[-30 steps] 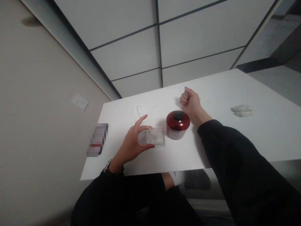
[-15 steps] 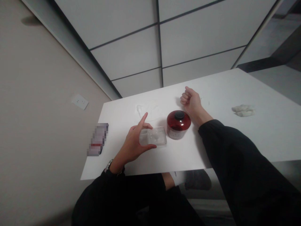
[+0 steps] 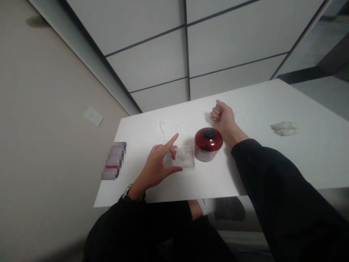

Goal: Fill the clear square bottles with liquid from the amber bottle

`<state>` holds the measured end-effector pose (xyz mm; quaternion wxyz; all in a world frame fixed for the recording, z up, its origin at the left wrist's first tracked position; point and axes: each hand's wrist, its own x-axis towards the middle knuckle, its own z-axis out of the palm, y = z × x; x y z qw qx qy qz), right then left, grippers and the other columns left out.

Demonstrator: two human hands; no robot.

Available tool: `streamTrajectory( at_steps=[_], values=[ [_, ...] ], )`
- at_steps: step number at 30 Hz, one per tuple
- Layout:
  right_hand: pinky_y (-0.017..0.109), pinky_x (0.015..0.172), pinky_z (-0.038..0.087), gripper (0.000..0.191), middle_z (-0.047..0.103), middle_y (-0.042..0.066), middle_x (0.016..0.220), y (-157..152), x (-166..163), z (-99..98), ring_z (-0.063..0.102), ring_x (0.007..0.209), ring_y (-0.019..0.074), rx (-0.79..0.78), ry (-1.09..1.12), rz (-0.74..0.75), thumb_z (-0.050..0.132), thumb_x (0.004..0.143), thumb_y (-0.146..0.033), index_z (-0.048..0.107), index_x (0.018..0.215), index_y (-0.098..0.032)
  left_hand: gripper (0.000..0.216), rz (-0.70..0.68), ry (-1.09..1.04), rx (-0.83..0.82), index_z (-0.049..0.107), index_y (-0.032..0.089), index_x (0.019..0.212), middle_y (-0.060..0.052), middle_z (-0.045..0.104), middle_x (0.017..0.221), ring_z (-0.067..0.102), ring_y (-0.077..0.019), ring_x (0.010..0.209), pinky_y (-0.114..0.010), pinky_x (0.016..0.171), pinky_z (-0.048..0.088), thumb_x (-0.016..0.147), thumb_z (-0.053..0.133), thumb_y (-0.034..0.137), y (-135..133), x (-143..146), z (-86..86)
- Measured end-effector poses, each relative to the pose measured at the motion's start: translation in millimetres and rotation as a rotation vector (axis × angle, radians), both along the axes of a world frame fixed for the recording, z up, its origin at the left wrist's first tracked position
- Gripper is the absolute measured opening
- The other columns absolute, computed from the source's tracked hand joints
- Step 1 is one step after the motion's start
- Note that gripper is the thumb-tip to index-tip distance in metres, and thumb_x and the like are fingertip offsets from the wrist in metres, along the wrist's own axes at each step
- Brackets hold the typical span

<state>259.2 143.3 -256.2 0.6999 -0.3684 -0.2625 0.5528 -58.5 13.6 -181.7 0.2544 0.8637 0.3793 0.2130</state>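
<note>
Step in hand: the left hand grips the left end of a clear plastic box at the near-left part of the white table; I judge this a steadying or positioning hold.
Left grip: the thumb lies along the box's near edge and the curled fingers press its far-left corner. The index finger is lifted straight, pointing far-right, and plays no part in the hold.
Box and grip: only the left end is inside the hand; most of the box juts out to the right, unsupported by the fingers. Whether it rests on the table or hangs just above it cannot be told.
Box contents: something pale shows through the walls, too blurred to name.
Right hand: the right hand is curled into a loose fist on the table, far and right of the box; nothing shows in it.
Neighbours: a squat dark-red bottle with a black cap stands just right of the box, between the two hands. A clear wrapper lies beyond the box, and a white crumpled wad sits well apart at the right.
Next move calls for: a firmer pinch with the index finger back on the box, and care for the bottle so close to its free end.
</note>
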Motion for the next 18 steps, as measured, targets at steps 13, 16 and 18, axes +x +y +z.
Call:
streamTrajectory(
  at_steps=[13, 16, 18],
  values=[
    [0.024, 0.039, 0.014, 0.073, 0.015, -0.012, 0.052, 0.6, -0.6, -1.6, 0.013, 0.045, 0.0061, 0.019, 0.008, -0.005, 0.087, 0.073, -0.048, 0.018, 0.063, -0.024, 0.087, -0.032, 0.097, 0.162, 0.043, 0.034, 0.164, -0.013, 0.062, 0.157, 0.059, -0.0348, 0.145, -0.063, 0.124, 0.040, 0.088, 0.086, 0.047, -2.6, 0.5, 7.5],
    [0.025, 0.039, 0.016, 0.073, 0.016, -0.011, 0.052, -0.2, -1.5, 0.3, 0.014, 0.045, 0.0069, 0.003, 0.000, -0.005, 0.085, 0.077, -0.050, 0.018, 0.063, -0.025, 0.072, -0.024, 0.125, 0.266, 0.045, 0.032, 0.162, -0.013, 0.062, 0.158, 0.058, -0.0333, 0.147, -0.068, 0.129, 0.033, 0.098, 0.076, 0.041, -4.8, 4.5, 15.2],
    [0.026, 0.038, 0.016, 0.074, 0.016, -0.011, 0.052, -0.5, -2.1, 1.8, 0.014, 0.044, 0.0073, -0.017, -0.005, -0.006, 0.084, 0.080, -0.051, 0.017, 0.064, -0.025, 0.065, -0.079, 0.106, 0.278, 0.044, 0.031, 0.162, -0.013, 0.063, 0.156, 0.061, -0.0297, 0.145, -0.062, 0.126, 0.043, 0.102, 0.070, 0.032, -4.4, 8.9, 19.4]
  ],
)
